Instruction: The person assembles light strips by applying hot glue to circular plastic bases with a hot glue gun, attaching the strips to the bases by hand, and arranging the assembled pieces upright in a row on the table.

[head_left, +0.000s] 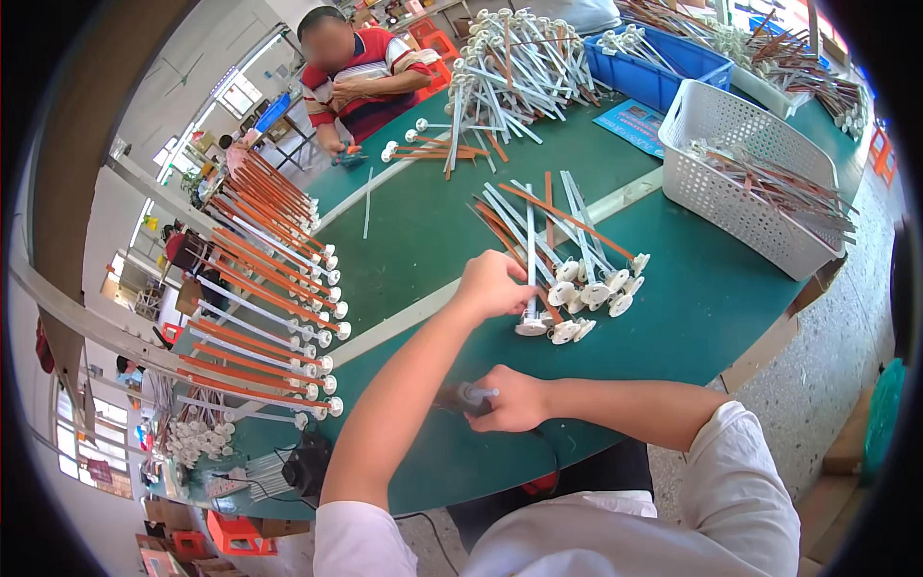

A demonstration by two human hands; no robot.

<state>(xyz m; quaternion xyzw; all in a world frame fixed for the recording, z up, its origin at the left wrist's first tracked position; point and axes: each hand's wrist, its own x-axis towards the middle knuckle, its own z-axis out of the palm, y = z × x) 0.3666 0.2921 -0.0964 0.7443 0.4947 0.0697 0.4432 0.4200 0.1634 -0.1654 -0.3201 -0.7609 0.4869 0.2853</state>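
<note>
While a white strip (531, 240) lies at the left edge of the pile (588, 279), the left hand (495, 286) pinches it just above its disc (530, 328).
The left arm (394, 409) reaches forward, fingers turned rightward; the right hand (514, 398), elbow out, is wrapped around a blurred tool (470, 397) over the table (663, 337).

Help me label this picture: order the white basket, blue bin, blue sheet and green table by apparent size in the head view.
Largest to smallest:
green table
white basket
blue bin
blue sheet
</note>
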